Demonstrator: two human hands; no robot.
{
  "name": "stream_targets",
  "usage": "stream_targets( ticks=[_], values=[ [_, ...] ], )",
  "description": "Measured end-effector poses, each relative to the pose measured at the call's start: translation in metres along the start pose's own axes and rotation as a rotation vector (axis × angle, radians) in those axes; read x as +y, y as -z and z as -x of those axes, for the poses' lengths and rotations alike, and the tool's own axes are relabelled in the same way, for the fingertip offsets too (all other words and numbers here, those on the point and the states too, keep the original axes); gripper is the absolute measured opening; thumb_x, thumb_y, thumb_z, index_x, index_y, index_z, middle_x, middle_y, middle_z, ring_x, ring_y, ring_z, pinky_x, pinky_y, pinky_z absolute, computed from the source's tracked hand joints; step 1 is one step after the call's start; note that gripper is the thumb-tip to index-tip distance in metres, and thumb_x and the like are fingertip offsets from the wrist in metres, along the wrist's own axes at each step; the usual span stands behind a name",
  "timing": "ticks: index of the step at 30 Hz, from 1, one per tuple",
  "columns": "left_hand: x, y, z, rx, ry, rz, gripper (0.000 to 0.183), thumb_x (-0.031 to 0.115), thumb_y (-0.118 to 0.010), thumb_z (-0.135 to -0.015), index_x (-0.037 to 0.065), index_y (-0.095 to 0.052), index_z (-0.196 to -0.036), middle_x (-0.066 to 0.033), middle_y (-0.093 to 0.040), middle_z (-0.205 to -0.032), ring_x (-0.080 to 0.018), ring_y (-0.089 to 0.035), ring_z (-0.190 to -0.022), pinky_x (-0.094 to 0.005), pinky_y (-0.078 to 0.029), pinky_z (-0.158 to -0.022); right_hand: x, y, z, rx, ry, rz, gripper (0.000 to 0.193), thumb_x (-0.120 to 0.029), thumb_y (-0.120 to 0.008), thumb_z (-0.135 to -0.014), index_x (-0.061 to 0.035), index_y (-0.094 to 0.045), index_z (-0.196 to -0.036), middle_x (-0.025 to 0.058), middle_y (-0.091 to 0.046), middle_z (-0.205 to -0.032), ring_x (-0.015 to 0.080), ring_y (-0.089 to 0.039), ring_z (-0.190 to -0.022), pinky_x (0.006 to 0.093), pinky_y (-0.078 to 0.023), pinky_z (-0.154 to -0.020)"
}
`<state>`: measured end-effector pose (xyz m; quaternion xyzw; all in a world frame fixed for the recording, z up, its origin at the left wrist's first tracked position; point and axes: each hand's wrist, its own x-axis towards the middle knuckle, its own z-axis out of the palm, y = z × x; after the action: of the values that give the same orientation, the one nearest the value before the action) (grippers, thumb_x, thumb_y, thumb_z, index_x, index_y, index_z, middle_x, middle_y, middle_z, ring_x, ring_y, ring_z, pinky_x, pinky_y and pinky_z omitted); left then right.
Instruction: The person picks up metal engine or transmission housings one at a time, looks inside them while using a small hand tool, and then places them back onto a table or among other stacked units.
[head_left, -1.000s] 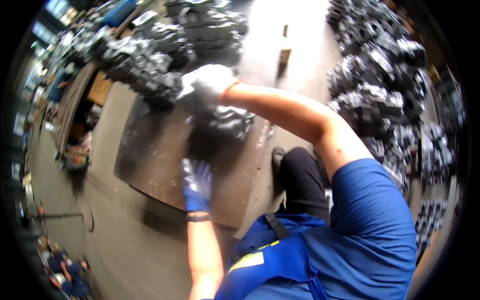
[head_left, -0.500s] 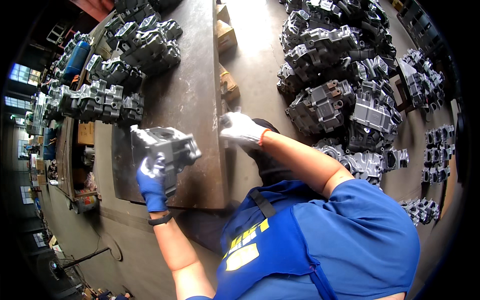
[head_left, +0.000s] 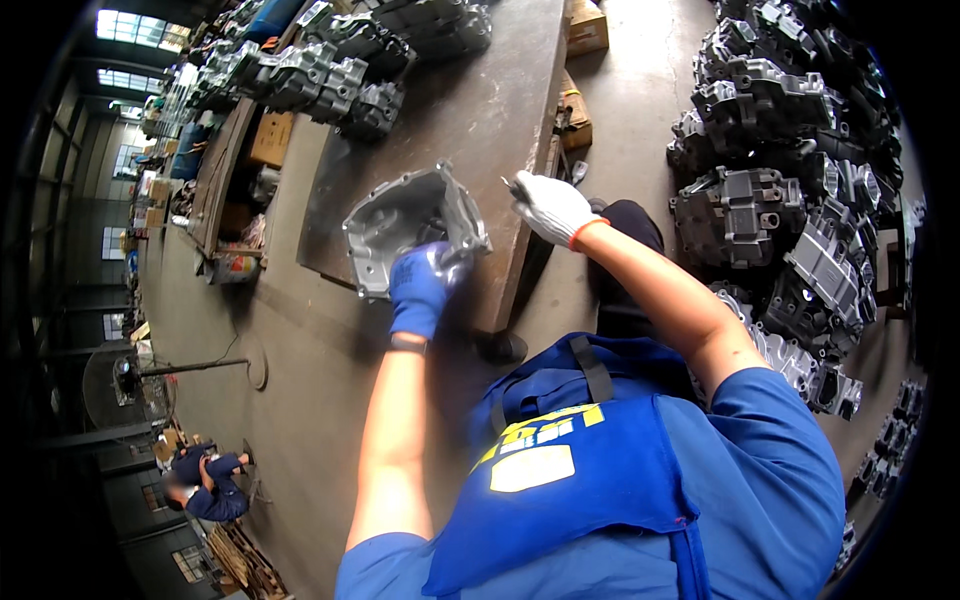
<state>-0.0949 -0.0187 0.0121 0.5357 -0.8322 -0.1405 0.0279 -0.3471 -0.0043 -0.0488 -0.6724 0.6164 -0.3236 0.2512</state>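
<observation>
My left hand [head_left: 420, 290], in a blue glove, grips a grey cast-metal housing [head_left: 372, 222] over the corner of the dark metal table [head_left: 515, 95]. The housing is tilted so that its hollow inside shows. My fingers are partly hidden behind its edge. To the right, by the table's edge, my right hand [head_left: 556, 208] wears a white glove with an orange cuff. Its fingers are closed, and a thin, small tip pokes out at the fingertips; what it belongs to I cannot make out. The right hand is apart from the housing.
More grey castings [head_left: 310, 80] stand at the table's far left. Tall stacks of castings [head_left: 760, 200] rise on the right. Cardboard boxes [head_left: 586, 28] are beside the table. A fan [head_left: 125, 383] stands at the left, and a seated person [head_left: 210, 485] is at the lower left.
My view has swung, so the table and stacks sit farther right and higher. The housing has been turned, and its hollow side now shows. The right hand remains near the table's edge.
</observation>
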Motion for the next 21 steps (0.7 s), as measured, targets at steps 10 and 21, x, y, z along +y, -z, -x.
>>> stream_targets(
  ticks=[10,21],
  values=[
    [0.003,-0.002,0.002,0.052,0.015,-0.034,0.028,0.025,-0.078,-0.074,0.012,-0.077,-0.099,-0.0146,-0.073,-0.095,-0.0361,-0.068,-0.087,-0.0434,-0.054,-0.077,-0.056,-0.023,-0.085,-0.021,-0.043,0.318,0.028,-0.017,-0.048,-0.094,-0.0038,-0.071,-0.102,0.0185,-0.073,-0.102,0.0367,-0.072,-0.093,0.0472,-0.057,-0.078],
    [0.004,-0.001,0.004,0.022,0.104,-0.02,0.025,0.029,-0.074,-0.08,0.014,-0.077,-0.099,-0.0136,-0.074,-0.095,-0.0347,-0.07,-0.086,-0.0419,-0.054,-0.075,-0.048,0.003,-0.099,-0.328,0.029,0.386,0.033,-0.024,-0.051,-0.093,-0.0036,-0.075,-0.104,0.0172,-0.074,-0.105,0.0337,-0.072,-0.094,0.0461,-0.056,-0.08]
  ],
)
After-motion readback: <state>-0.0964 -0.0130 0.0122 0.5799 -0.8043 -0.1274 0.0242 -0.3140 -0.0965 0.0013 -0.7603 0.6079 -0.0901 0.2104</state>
